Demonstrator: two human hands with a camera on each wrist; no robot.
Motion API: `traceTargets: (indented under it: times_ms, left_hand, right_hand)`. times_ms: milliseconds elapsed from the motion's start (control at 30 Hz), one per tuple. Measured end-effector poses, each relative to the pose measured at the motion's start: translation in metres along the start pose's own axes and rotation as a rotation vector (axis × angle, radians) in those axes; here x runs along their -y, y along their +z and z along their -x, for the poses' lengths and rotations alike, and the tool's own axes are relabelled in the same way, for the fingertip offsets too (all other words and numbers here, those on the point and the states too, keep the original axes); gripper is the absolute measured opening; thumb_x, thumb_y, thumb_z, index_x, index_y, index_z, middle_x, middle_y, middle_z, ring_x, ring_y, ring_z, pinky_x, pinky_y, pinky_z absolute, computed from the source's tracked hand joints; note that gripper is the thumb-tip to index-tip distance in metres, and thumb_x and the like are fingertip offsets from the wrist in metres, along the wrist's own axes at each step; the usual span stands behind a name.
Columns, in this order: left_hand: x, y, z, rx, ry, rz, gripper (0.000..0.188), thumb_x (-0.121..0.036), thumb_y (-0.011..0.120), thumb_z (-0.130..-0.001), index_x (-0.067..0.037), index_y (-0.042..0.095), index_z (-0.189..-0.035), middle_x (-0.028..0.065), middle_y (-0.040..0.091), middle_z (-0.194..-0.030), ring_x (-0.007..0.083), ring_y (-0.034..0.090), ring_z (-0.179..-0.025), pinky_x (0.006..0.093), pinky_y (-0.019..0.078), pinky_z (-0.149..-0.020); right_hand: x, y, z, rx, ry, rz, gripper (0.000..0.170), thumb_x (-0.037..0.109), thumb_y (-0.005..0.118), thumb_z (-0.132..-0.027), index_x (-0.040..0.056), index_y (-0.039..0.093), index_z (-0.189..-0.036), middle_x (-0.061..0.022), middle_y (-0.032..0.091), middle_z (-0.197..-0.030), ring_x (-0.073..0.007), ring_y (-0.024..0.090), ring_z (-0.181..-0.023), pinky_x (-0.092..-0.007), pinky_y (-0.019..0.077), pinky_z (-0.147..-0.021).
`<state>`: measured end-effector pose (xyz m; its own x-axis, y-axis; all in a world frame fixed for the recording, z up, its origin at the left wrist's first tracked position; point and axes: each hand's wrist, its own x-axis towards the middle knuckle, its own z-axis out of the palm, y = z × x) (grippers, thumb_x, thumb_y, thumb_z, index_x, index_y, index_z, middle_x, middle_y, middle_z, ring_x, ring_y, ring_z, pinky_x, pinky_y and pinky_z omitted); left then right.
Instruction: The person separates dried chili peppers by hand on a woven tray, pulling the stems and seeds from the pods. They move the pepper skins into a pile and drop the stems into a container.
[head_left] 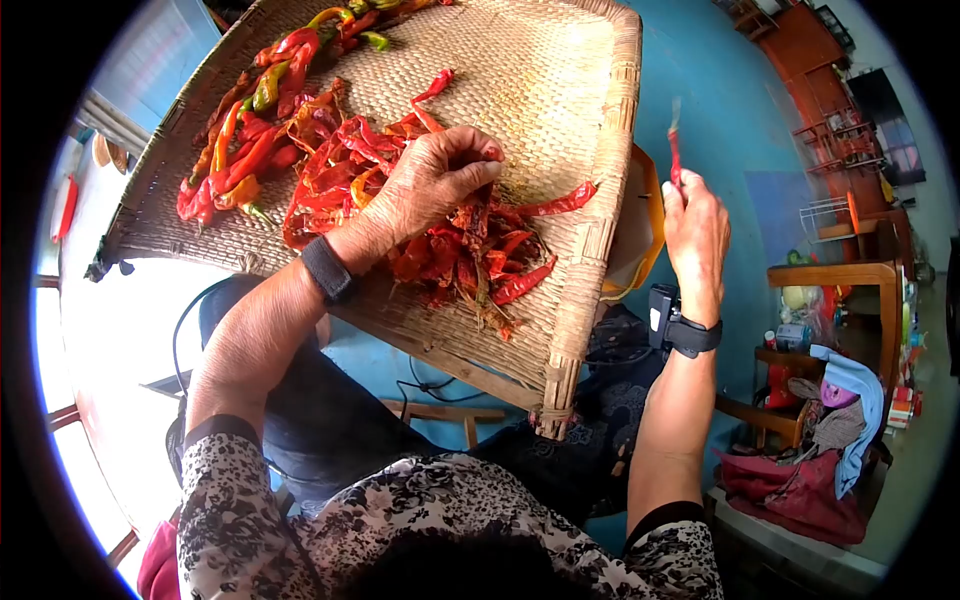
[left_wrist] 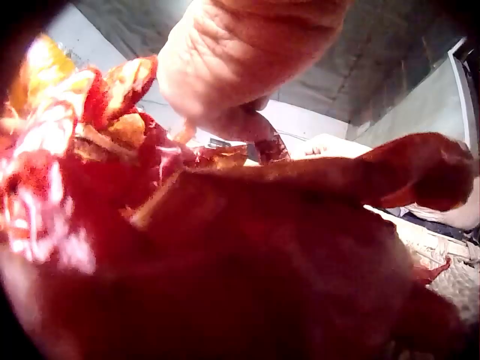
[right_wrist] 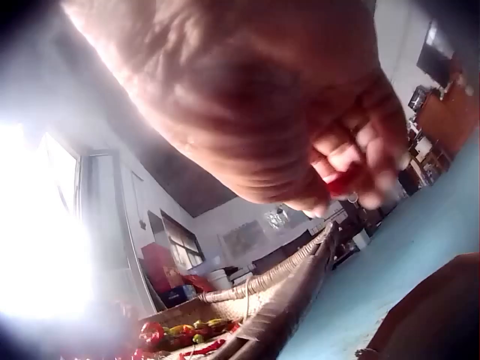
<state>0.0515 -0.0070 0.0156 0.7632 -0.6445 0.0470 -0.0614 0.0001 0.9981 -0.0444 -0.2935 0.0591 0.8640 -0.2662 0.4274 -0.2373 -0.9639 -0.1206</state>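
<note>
In the head view, my left hand (head_left: 435, 180) is over the heap of dried red chili peppers (head_left: 345, 165), fingers curled with a bit of red chili pepper (head_left: 493, 154) showing at the tips. The left wrist view has that hand (left_wrist: 232, 60) just above large, wrinkled peppers (left_wrist: 262, 232). Off the right side of the woven tray (head_left: 530, 60), my right hand (head_left: 697, 230) pinches a slim red chili pepper (head_left: 675, 150), its tip pointing away. A speck of red pepper (right_wrist: 343, 181) shows between the fingers in the right wrist view.
Fresher red, orange and green peppers (head_left: 240, 150) lie along the tray's left part. A yellow-rimmed container (head_left: 640, 230) sits partly hidden under the tray's right edge. Blue floor (head_left: 720, 110) lies beyond. At right stands a wooden cabinet (head_left: 835, 275) with cloths and bags.
</note>
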Motion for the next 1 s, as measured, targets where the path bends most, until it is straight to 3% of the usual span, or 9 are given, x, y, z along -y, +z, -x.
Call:
traceTargets:
  times_ms: [100,133,267,433,567,700,833,967,1000]
  left_hand:
    - [0.0,0.001,-0.002,-0.026,0.054,-0.021,0.012,-0.015,0.058,-0.096,-0.004,0.058,-0.102,-0.0011,0.06,-0.082,0.0072,0.058,-0.071,0.0231,0.0502,-0.065]
    - [-0.001,0.001,-0.001,-0.032,0.054,-0.022,0.012,-0.015,0.058,-0.096,-0.004,0.058,-0.102,-0.0011,0.06,-0.082,0.0072,0.058,-0.071,0.0231,0.0502,-0.065]
    - [-0.004,0.0,-0.002,-0.028,0.032,-0.102,0.014,-0.017,0.057,-0.097,-0.004,0.058,-0.101,-0.0012,0.06,-0.084,0.0067,0.057,-0.072,0.0233,0.0501,-0.065]
    - [-0.008,-0.005,-0.002,-0.027,-0.006,-0.013,0.016,-0.018,0.058,-0.097,-0.004,0.059,-0.103,-0.0017,0.06,-0.085,0.0056,0.056,-0.076,0.0224,0.0495,-0.066]
    - [-0.015,-0.006,-0.001,-0.134,0.056,-0.047,0.015,-0.015,0.06,-0.094,0.0,0.061,-0.095,0.0003,0.062,-0.078,0.0067,0.057,-0.072,0.0241,0.0493,-0.067]
    - [-0.006,-0.015,-0.005,-0.082,0.072,-0.021,0.014,-0.016,0.058,-0.096,-0.003,0.057,-0.103,-0.0002,0.059,-0.09,0.0077,0.058,-0.083,0.0242,0.051,-0.072]
    - [0.0,-0.016,-0.008,-0.079,0.121,-0.008,0.013,-0.015,0.057,-0.096,-0.003,0.056,-0.101,0.0009,0.06,-0.093,0.0083,0.059,-0.085,0.0248,0.0514,-0.072]
    - [0.002,-0.014,-0.009,-0.069,0.062,0.0,0.012,-0.015,0.057,-0.097,-0.004,0.057,-0.101,-0.0003,0.06,-0.092,0.0083,0.059,-0.087,0.025,0.0502,-0.077]
    - [0.003,-0.012,-0.01,-0.082,0.163,-0.044,0.012,-0.016,0.057,-0.097,-0.005,0.057,-0.101,-0.0003,0.061,-0.091,0.0087,0.061,-0.083,0.0246,0.0521,-0.072]
  right_hand:
    - [0.016,-0.007,0.005,-0.215,-0.233,-0.063,0.025,0.014,0.063,-0.088,0.0026,0.062,-0.111,-0.0167,0.066,-0.097,-0.0355,0.061,-0.091,-0.0431,0.0488,-0.081]
    - [0.032,-0.013,0.008,-0.059,-0.233,-0.239,0.027,0.013,0.065,-0.086,0.0012,0.062,-0.11,-0.0171,0.063,-0.108,-0.0358,0.056,-0.102,-0.0411,0.0465,-0.088]
    - [0.06,0.02,0.022,0.141,-0.538,-0.167,0.031,0.011,0.069,-0.08,0.0012,0.063,-0.108,-0.0139,0.062,-0.101,-0.031,0.056,-0.098,-0.0403,0.046,-0.084]
    - [0.068,0.029,0.013,0.19,-0.747,0.08,0.009,0.011,0.06,-0.074,0.0054,0.064,-0.08,-0.0074,0.056,-0.084,-0.0241,0.052,-0.091,-0.0366,0.0423,-0.077]
    - [0.069,0.039,0.014,0.104,-0.753,0.07,0.007,0.009,0.058,-0.075,0.0046,0.062,-0.079,-0.0073,0.054,-0.083,-0.0238,0.052,-0.09,-0.0374,0.0422,-0.077]
    - [0.065,0.015,0.016,0.063,-0.666,0.056,0.006,0.007,0.06,-0.078,0.0046,0.063,-0.083,-0.0084,0.058,-0.083,-0.0238,0.054,-0.088,-0.038,0.0433,-0.078]
    - [0.055,-0.013,0.013,0.015,-0.455,-0.459,0.007,0.003,0.065,-0.085,0.0018,0.061,-0.091,-0.0134,0.064,-0.081,-0.0286,0.062,-0.074,-0.0365,0.0499,-0.063]
    - [0.018,-0.018,0.003,-0.075,-0.101,-0.447,0.009,0.009,0.062,-0.088,0.003,0.062,-0.095,-0.0149,0.064,-0.083,-0.032,0.062,-0.075,-0.0381,0.0497,-0.065]
    - [0.008,-0.018,0.003,-0.113,-0.146,-0.287,0.01,0.01,0.063,-0.088,0.0028,0.062,-0.096,-0.0145,0.064,-0.083,-0.0319,0.062,-0.077,-0.0383,0.0499,-0.066]
